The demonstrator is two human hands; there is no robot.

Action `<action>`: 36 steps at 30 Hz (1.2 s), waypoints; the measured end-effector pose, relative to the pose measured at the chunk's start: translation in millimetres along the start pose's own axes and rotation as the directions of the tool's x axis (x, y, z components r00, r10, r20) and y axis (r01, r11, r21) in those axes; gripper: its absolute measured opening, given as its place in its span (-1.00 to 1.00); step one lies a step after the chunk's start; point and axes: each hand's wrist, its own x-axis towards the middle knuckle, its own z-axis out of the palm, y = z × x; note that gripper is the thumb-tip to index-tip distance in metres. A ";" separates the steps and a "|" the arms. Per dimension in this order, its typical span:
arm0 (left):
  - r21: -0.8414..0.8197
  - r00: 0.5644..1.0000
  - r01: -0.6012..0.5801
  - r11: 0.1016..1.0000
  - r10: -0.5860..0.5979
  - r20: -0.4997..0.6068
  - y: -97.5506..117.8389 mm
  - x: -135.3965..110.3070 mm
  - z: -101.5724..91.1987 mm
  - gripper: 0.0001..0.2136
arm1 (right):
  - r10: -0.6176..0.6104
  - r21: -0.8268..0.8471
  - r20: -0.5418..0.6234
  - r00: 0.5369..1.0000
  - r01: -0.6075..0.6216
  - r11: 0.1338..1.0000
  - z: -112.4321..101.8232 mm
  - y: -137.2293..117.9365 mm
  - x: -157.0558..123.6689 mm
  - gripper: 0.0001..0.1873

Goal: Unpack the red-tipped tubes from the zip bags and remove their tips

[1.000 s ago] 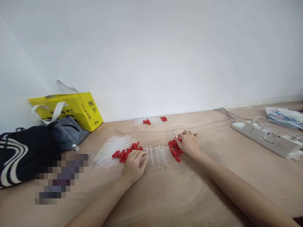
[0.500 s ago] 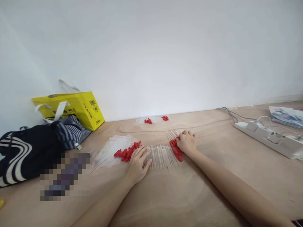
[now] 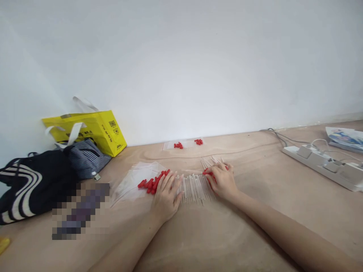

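Note:
My left hand point(image 3: 167, 196) lies flat with its fingers stretched out, between a pile of red rubber bulbs point(image 3: 150, 185) and a row of thin clear tubes point(image 3: 194, 187). Beneath that pile is a stack of clear plastic bags point(image 3: 129, 179). At the right end of the row, my right hand point(image 3: 224, 181) has its fingers curled over more red rubber bulbs point(image 3: 209, 171), which show at the thumb and fingertips. The palm hides how many it holds. Pointed tube ends point(image 3: 205, 162) stick out behind that hand.
Against the wall lies a clear bag point(image 3: 187, 144) with red bulbs and tubes. To the left are a yellow bag point(image 3: 110, 132), a striped bag point(image 3: 89, 158) and a black bag point(image 3: 51, 181). A white power strip point(image 3: 326, 170) and printed packets point(image 3: 346, 138) are on the right.
My right hand has drawn nearer and come down over the right-hand bulbs, covering most of them. My left hand stays nearly in place, its fingers slightly more spread.

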 end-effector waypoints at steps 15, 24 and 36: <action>-0.031 0.989 -0.081 0.996 0.076 -0.131 20.7 7.4 9.4 -0.82 | -0.328 0.091 -0.096 0.940 0.336 0.937 12.8 -35.2 -19.4 -0.88; -0.059 0.985 -0.098 0.993 0.088 -0.147 23.1 7.7 3.6 -0.79 | -0.362 0.019 -0.108 0.926 0.366 0.930 9.2 -33.8 -24.7 -0.86; -0.062 0.992 -0.062 0.996 0.055 -0.116 22.3 5.2 -3.3 -0.77 | -0.333 0.073 -0.055 0.941 0.336 0.939 3.1 -31.2 -28.0 -0.84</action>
